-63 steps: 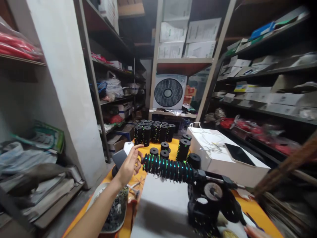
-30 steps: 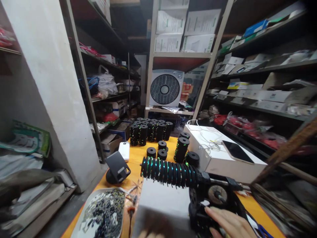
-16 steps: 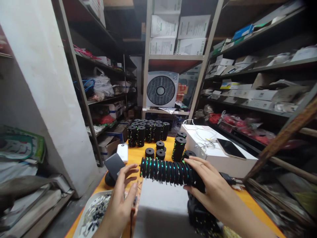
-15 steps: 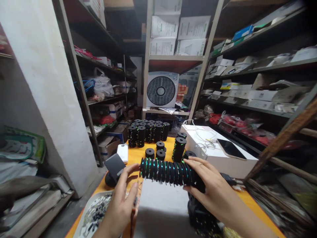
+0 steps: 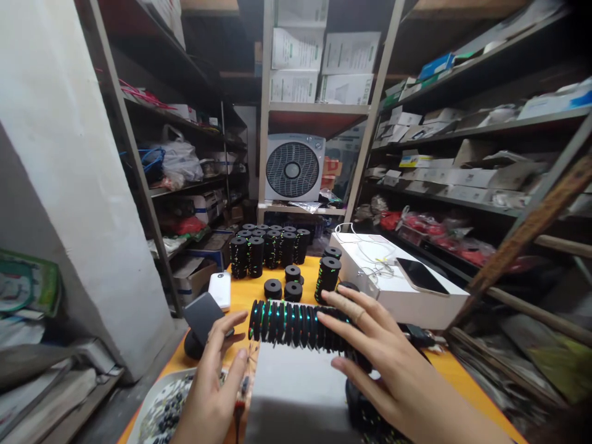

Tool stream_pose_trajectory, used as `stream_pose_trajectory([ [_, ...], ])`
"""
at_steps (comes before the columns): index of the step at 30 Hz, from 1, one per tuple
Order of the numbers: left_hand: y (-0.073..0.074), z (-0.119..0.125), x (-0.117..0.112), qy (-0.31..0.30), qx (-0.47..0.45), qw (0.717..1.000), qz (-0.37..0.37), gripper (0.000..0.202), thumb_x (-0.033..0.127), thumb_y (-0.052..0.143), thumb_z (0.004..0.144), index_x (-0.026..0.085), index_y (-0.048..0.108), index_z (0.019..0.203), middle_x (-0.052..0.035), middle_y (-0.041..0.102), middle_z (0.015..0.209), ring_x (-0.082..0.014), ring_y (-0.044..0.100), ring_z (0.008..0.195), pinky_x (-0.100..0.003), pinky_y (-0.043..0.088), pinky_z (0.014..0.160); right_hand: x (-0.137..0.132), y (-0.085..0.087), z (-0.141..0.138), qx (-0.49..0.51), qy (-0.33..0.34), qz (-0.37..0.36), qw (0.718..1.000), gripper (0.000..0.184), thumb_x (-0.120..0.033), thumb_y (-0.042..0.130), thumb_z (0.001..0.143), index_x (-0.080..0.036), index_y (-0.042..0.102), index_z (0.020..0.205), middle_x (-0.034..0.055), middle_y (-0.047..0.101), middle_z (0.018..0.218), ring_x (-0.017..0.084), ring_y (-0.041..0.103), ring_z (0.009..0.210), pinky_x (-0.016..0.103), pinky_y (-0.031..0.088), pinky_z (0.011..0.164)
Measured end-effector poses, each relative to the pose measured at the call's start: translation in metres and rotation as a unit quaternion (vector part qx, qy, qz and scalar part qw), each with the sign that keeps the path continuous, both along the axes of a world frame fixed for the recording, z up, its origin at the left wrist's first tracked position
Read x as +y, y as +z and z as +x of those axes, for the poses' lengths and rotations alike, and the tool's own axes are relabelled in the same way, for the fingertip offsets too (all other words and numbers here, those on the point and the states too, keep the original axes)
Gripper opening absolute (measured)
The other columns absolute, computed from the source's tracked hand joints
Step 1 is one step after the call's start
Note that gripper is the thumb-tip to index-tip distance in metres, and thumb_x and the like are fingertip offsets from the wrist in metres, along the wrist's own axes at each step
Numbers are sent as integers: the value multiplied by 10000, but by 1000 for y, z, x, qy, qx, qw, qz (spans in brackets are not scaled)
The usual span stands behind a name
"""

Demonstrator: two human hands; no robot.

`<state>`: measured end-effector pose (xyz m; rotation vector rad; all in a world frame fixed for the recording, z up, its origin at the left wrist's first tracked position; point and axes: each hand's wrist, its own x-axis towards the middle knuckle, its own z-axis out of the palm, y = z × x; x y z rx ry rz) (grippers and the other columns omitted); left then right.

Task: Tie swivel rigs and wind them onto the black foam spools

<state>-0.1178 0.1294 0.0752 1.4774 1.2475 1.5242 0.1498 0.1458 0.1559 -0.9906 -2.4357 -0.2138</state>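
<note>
A long row of black foam spools (image 5: 287, 324), wound with green and shiny line, lies on its side across a white box (image 5: 296, 388). My right hand (image 5: 383, 351) rests over the row's right end, fingers spread and stretched along its top, the thumb below. My left hand (image 5: 215, 364) is just off the left end, thumb and fingers apart and nothing between them. Beyond the row are short loose spools (image 5: 293, 291) and an upright stack (image 5: 328, 277). More dark spools (image 5: 365, 401) lie partly hidden under my right arm.
Several upright spool stacks (image 5: 256, 256) stand at the back of the yellow table (image 5: 305, 268). A white box (image 5: 425, 302) at right carries a phone (image 5: 422, 275) and wires. At left are a white device (image 5: 219, 290), a dark stand (image 5: 203, 320) and a tray (image 5: 143, 413) of small parts.
My right hand has loosened from around the spool row, its fingers spreading leftward over the top. My left hand has drawn slightly away from the left end. The view has shifted a little.
</note>
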Motion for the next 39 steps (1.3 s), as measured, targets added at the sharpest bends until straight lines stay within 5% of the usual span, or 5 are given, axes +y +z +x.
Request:
stream_pose_trajectory([
  [9,-2,-4,0,6,6,1000,0,380,404,490,909,319,466,1279,-52,484,1393,-288,477,1243,-443,379,1049,-6,9,20,147,-29,55,987,331,-193,439,964,-295,526,1267,31,510,1371,241,435,1309,435,398,1080],
  [20,-3,-3,-9,37,-27,999,-8,335,418,500,910,307,502,1226,-49,487,1389,-279,464,1259,-432,363,1064,-3,-9,44,75,-58,47,994,343,-232,470,958,-272,494,1297,62,535,1329,260,427,1296,450,453,1029],
  [28,-3,7,-7,20,-1,1000,-7,393,423,492,905,277,505,1270,-81,475,1420,-304,434,1308,-452,370,1077,12,-25,41,-17,-37,34,999,571,-265,519,929,-268,311,1461,83,474,1434,275,490,1274,454,520,980],
  [34,-2,-10,-3,29,-40,999,1,437,442,520,884,269,503,1285,-85,510,1403,-292,499,1268,-455,388,1083,32,-27,-8,21,17,39,999,637,-126,667,819,-170,398,1394,149,621,1254,317,615,1090,497,564,886],
  [39,6,-74,-2,175,-118,977,-42,540,505,662,769,239,547,1225,-82,620,1297,-311,484,1290,-477,358,1110,32,-25,-107,53,67,44,995,607,-5,675,762,-65,474,1332,199,590,1278,332,576,1131,479,523,962],
])
